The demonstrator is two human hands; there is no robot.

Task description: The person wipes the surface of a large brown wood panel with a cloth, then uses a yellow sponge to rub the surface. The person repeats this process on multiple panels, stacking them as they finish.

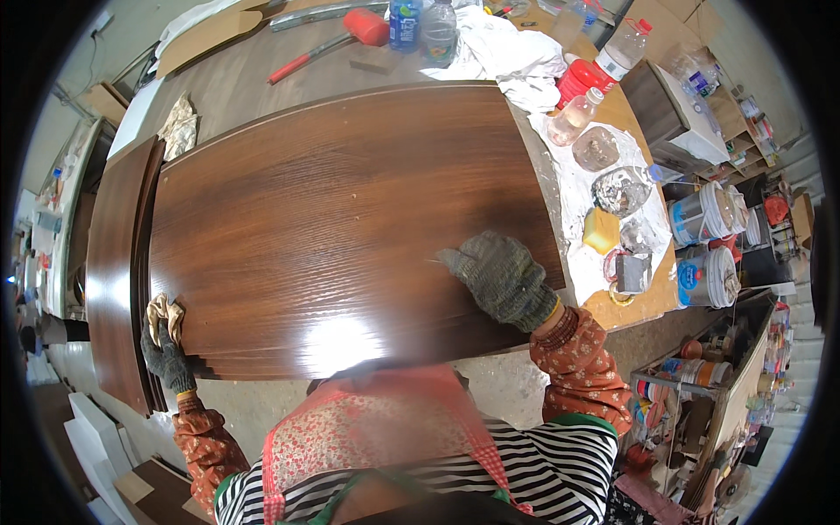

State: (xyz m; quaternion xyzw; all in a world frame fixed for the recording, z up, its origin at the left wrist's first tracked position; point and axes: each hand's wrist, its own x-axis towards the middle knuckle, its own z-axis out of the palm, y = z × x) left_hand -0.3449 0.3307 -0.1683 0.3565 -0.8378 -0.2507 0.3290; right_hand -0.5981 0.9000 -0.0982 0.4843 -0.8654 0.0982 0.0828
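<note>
A stack of dark brown wood-grain panels (pixel 350 192) lies in front of me, its glossy top reflecting a bright light. My left hand (pixel 169 363), in a grey knit glove, is closed on a crumpled tan rag (pixel 164 317) at the near left corner of the top panel. Over the right part of that panel is my right hand (pixel 503 280), also gloved in grey. Its fingers are drawn together toward the left; whatever they may pinch is too small to make out. A second stack of brown panels (pixel 112 289) stands beside the left edge.
Behind the panels lie a red mallet (pixel 365 27), plastic bottles (pixel 438 35) and a white cloth (pixel 507 48). To the right, a yellow sponge (pixel 601 230) and cut-down plastic containers (pixel 621 191) rest on a stained cloth. Paint buckets (pixel 707 278) stand beyond the table's right edge.
</note>
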